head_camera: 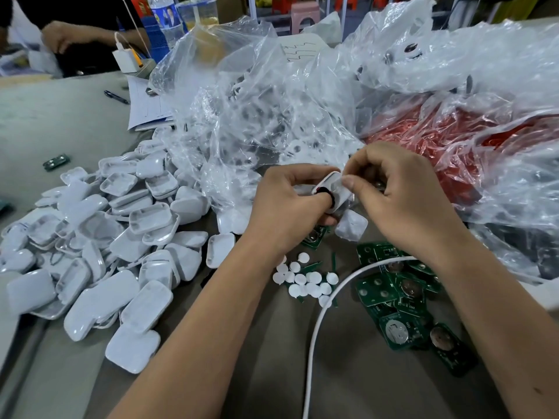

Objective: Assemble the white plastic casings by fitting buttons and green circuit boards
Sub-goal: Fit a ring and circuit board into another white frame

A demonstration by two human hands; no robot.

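Note:
Both hands meet over the table's middle on one white plastic casing point(331, 184). My left hand point(287, 207) grips it from the left, thumb on top. My right hand point(402, 201) pinches its right end with thumb and curled fingers. Below the hands lie several small white round buttons point(305, 281) and a loose heap of green circuit boards point(399, 297) with round metal battery holders. A large pile of white casings point(121, 252) covers the table at the left. One more casing point(351, 225) lies just under my hands.
Crumpled clear plastic bags point(272, 110) rise behind the hands, one holding red material point(438, 137). A white cable point(326, 313) curves across the front. Another person's hand point(60, 34), bottles, a charger, papers and a pen sit at the far left.

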